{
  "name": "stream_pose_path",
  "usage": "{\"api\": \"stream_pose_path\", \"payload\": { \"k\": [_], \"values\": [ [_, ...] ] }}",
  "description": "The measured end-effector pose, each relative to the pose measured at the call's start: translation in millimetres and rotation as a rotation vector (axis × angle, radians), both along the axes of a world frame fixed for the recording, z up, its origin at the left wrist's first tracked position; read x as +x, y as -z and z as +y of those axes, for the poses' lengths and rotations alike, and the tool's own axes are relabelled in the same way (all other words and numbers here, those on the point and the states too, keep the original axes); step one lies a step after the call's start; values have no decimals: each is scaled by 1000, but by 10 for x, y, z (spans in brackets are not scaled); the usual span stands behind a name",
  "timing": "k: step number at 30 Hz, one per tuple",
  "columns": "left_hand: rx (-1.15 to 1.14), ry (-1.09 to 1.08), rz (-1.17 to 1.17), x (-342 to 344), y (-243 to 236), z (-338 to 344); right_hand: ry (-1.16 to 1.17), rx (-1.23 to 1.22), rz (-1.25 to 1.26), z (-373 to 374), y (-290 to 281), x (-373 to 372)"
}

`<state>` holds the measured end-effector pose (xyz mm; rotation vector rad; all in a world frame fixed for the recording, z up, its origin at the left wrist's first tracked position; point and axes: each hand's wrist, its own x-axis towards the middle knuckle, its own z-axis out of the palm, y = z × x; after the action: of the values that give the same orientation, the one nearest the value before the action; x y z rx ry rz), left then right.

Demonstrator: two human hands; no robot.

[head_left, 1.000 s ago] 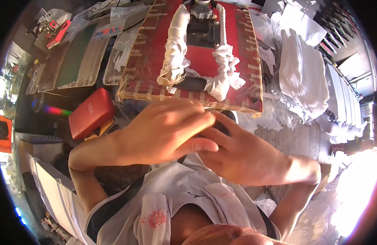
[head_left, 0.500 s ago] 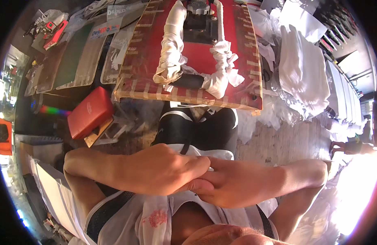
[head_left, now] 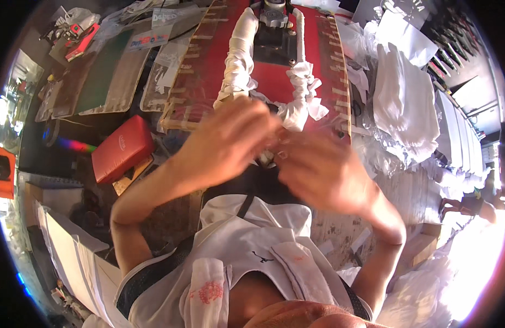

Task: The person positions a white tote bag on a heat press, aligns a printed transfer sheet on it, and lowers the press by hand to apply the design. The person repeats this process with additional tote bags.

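Observation:
Both hands are raised close together in front of the near edge of a red board (head_left: 269, 86) trimmed with tape strips. My left hand (head_left: 230, 136) is bent inward, its fingers smeared by motion. Close beside it, my right hand (head_left: 323, 172) also has blurred, curled fingers. Whether either holds anything small cannot be made out. Beyond them, a U-shaped handle (head_left: 239, 60) wrapped in white cloth lies over the board, joined to a metal clamp (head_left: 275, 13) on a dark plate. My hands hide the handle's near bar.
At the left a red box (head_left: 124, 148) sits on a wooden piece. Flat boards (head_left: 107, 76) lie beyond it. Stacked white cloth (head_left: 403, 93) and crumpled clear plastic (head_left: 397, 150) are at the right. A person (head_left: 471, 208) is at the far right.
My hands, overlapped near my chest before, have moved forward to the red board's near edge and come slightly apart. My view has shifted a little, and my torso shows more.

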<state>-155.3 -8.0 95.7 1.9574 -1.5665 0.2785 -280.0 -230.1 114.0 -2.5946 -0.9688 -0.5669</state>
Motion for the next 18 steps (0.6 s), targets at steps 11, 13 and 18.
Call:
{"api": "stream_pose_path", "payload": {
  "k": [11, 13, 18],
  "values": [
    [-51, -238, -184, 227, 466, -176, 432, -19, -93, 152, 389, 460],
    [-64, -241, -155, 209, 495, -176, 432, 2, -107, 177, 434, 452],
    [-85, -287, -113, 159, 511, -223, 469, 36, -81, 218, 504, 407]
  ]
}}
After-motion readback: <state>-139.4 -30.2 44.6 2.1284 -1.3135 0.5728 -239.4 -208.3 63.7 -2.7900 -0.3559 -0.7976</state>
